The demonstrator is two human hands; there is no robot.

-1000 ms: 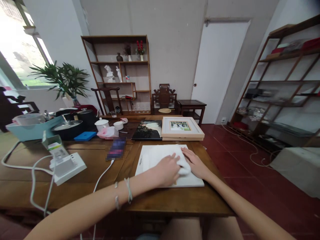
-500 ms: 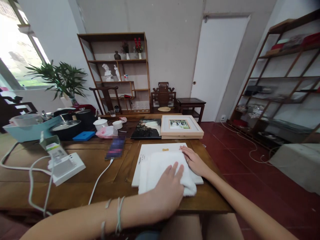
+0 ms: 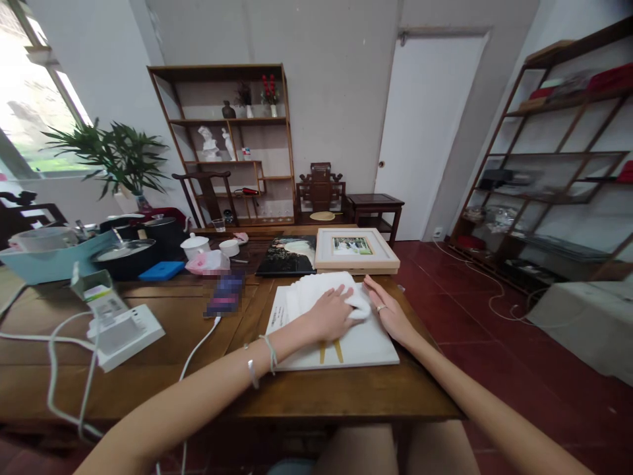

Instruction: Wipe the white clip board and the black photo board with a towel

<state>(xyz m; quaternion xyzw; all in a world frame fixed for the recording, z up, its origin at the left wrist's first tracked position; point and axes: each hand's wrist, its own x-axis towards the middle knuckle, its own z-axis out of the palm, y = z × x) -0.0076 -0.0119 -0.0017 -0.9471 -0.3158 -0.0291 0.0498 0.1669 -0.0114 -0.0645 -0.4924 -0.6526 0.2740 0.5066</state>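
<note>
A white panel point(image 3: 374, 349) lies flat near the table's front edge, with small dark print at its left and two gold strips near its lower edge. Over its far part is a bunched white towel point(image 3: 316, 287). My left hand point(image 3: 336, 315) presses down on the towel, fingers bent over its folds. Along the panel's right edge, my right hand point(image 3: 393, 316) rests with its fingers stretched out, touching the edge and close to the towel. The towel and my left forearm cover much of the panel.
Behind the panel lie a dark photo panel point(image 3: 284, 256) and a light wooden picture frame point(image 3: 356, 264). To the left are a phone point(image 3: 225, 295) on a white cable, an opened white box point(image 3: 131, 336), a blue case point(image 3: 161, 270), a lidded pan point(image 3: 126, 251) and a white cup point(image 3: 229, 248).
My left hand has pushed the towel away from me, up the panel, uncovering the gold strips near its lower edge. My right hand stays at the right edge.
</note>
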